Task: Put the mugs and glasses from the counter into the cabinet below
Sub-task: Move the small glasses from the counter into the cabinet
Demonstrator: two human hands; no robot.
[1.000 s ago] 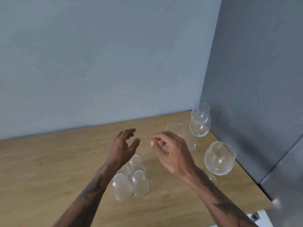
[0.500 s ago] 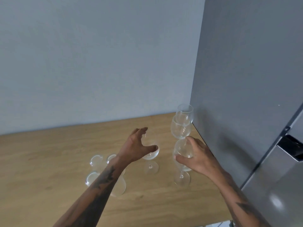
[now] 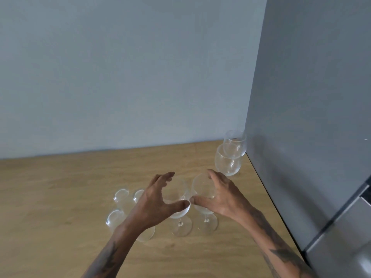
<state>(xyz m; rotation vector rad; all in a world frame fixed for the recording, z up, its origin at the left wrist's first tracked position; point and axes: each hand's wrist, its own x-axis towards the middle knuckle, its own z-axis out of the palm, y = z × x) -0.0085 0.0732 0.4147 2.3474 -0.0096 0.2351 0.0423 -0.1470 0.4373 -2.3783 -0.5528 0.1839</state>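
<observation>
**Both hands around two wine glasses on the counter**

We saw a wooden counter (image 3: 60,197) running under a pale wall (image 3: 120,77), with a grey appliance side (image 3: 311,117) closing its right edge.

Furthest left among the glassware stood a cluster of small tumblers (image 3: 120,199), upside down, near the middle of the counter toward its front edge; our left forearm covered part of them.

Just right of them, our left hand (image 3: 156,205) curved around the bowl of the left wine glass (image 3: 179,212), thumb across the front of the bowl, fingers spread and arched over its far side. We could not tell whether the fingers pressed the glass or only cupped it. Its foot rested on the counter.

Beside it, nearly touching, stood the right wine glass (image 3: 202,189), foot also on the counter. Our right hand (image 3: 222,195) wrapped its bowl, thumb in front and fingers reaching over the rim's far side, in a loose grasp.

Further right, at the counter's back right corner, two more wine glasses (image 3: 228,159) stood upright, one behind the other, close against the appliance.
</observation>
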